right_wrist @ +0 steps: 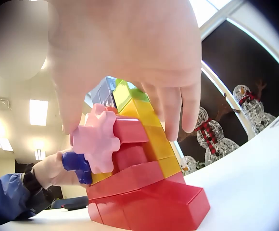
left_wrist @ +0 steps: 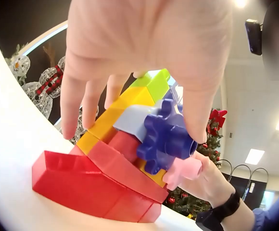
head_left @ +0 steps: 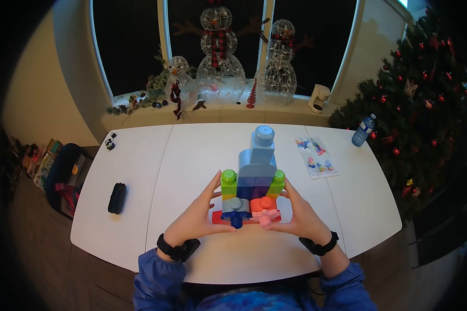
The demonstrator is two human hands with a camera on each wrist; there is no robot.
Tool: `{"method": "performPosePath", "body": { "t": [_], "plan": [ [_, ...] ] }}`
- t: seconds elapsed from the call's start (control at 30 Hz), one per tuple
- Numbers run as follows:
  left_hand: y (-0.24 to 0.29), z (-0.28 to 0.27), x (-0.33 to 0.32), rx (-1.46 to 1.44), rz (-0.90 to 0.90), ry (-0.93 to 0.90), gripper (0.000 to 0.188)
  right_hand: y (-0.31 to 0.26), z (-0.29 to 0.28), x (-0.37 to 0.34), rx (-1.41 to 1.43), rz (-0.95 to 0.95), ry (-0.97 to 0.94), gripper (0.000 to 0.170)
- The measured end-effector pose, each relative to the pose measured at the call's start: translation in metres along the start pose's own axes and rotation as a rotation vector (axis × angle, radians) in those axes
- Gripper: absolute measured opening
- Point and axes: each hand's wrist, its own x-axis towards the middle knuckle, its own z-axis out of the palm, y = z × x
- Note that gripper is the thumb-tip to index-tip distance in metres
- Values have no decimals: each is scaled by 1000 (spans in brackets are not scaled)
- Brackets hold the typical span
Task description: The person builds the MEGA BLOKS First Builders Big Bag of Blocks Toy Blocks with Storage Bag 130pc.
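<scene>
A toy block build (head_left: pixel 257 176) stands on the white table, with light blue blocks at its top, green and yellow ones at the sides and a red base (left_wrist: pixel 96 187). On its near face are a dark blue gear (left_wrist: pixel 166 137) and a pink gear (right_wrist: pixel 97 138). The left hand (head_left: pixel 194 220) holds the build's left side, its thumb by the blue gear and its fingers along the yellow blocks. From the right side the right hand (head_left: pixel 301 217) holds it, thumb by the pink gear. How firmly the fingertips press is hard to tell.
On the white table (head_left: pixel 192 140) are a black case (head_left: pixel 117 198) at left, small dark items (head_left: pixel 110 141) at back left, a printed sheet (head_left: pixel 317 157) and a water bottle (head_left: pixel 364 130) at back right. A chair (head_left: pixel 63 176) stands left, a decorated tree (head_left: pixel 415 114) right.
</scene>
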Motion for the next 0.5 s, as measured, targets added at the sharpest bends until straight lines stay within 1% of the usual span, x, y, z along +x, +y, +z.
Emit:
{"method": "performPosePath", "body": {
  "t": [0.03, 0.17, 0.27, 0.33, 0.5],
  "plan": [
    [-4, 6, -1, -23, -8, 18, 134, 2, 3, 1, 44, 45, -30, 122],
    [-10, 10, 7, -99, -1, 44, 132, 11, 6, 8, 76, 51, -38, 117],
    [-17, 7, 22, -95, 94, 56, 129, 19, 6, 20, 102, 54, -30, 115],
    [-20, 4, 31, -109, 101, 54, 129, 19, 3, 27, 105, 72, -25, 114],
    [-18, 1, 38, -172, 71, 47, 128, 25, 4, 37, 158, 34, -28, 112]
  ]
}}
